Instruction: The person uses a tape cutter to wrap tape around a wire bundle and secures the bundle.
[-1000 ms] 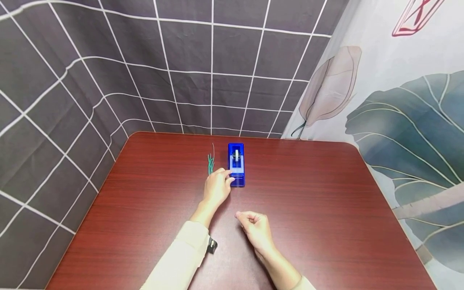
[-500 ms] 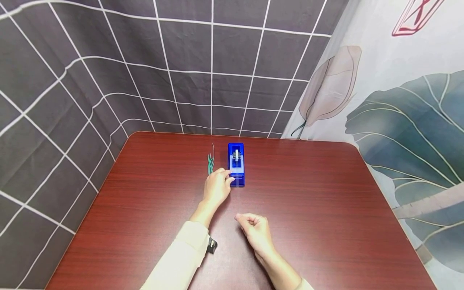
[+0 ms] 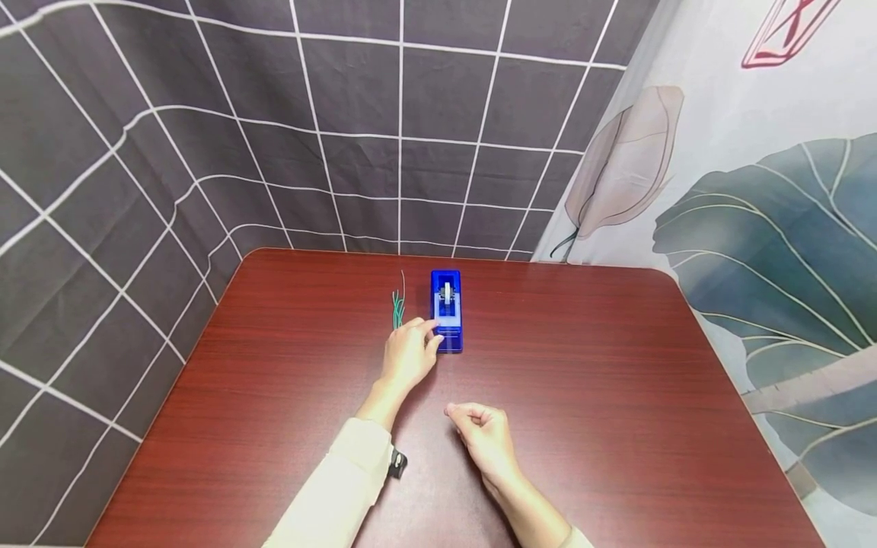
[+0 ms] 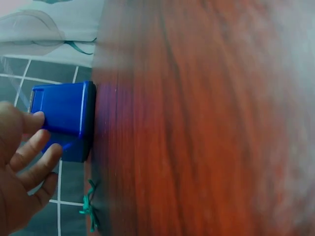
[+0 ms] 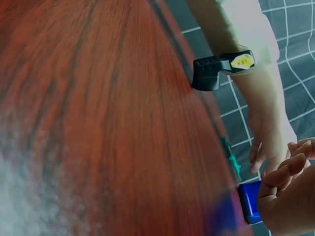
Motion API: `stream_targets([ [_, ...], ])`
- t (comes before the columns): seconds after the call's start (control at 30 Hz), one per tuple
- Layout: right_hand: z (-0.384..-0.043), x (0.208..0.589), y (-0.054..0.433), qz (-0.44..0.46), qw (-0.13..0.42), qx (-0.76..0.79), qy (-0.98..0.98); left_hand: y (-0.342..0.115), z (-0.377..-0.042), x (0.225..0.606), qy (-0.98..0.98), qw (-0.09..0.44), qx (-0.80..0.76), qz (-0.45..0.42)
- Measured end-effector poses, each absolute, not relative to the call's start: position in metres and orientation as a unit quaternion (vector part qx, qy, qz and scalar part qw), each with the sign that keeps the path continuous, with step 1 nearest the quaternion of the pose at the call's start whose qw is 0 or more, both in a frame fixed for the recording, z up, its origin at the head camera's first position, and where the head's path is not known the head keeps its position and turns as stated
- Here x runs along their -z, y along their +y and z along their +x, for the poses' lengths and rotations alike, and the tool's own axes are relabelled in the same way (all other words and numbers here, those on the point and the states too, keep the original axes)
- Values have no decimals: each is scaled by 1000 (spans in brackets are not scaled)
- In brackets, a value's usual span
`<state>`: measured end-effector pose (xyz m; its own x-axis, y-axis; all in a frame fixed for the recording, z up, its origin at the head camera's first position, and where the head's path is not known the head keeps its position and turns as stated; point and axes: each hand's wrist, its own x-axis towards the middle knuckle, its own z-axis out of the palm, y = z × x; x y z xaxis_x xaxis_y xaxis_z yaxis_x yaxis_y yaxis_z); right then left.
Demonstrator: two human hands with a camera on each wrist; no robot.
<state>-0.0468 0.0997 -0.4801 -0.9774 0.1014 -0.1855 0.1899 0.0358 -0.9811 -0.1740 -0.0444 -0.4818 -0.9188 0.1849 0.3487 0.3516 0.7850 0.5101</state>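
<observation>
A blue tape dispenser (image 3: pixel 448 304) with a pale roll of tape stands near the far side of the table. My left hand (image 3: pixel 409 354) holds its front left part, with thumb and fingertips at the edge near the cutter. In the left wrist view, the left fingers (image 4: pixel 34 142) reach the side of the blue dispenser (image 4: pixel 64 110). My right hand (image 3: pixel 485 438) is in front of it, thumb and index finger pinched together. A faint clear strip of tape (image 3: pixel 449 373) runs from the dispenser towards that pinch; its end is hidden in the fingers.
Green twist-like ties (image 3: pixel 397 310) lie left of the dispenser, partly behind the left hand. A dark wrist device (image 3: pixel 397 463) sits at the left cuff. The reddish-brown table (image 3: pixel 603 396) is backed by a grey grid curtain (image 3: pixel 356 91) and a leaf-print curtain (image 3: pixel 774 228).
My right hand has drawn very slightly towards me, still pinching. The left forearm has shifted a touch to the left, while its fingers stay on the tape dispenser, which has not moved.
</observation>
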Motion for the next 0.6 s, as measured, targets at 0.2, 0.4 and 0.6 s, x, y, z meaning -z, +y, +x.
stream_targets([
  [0.2, -48, 482, 100, 99, 34, 688, 719, -55, -179, 483, -940, 130, 291, -121],
  [0.4, -47, 482, 102, 99, 35, 686, 720, -66, -187, 485, -951, 148, 270, -23],
  [0.6, -45, 482, 104, 90, 25, 685, 722, -74, -191, 486, -967, 71, 239, 53],
])
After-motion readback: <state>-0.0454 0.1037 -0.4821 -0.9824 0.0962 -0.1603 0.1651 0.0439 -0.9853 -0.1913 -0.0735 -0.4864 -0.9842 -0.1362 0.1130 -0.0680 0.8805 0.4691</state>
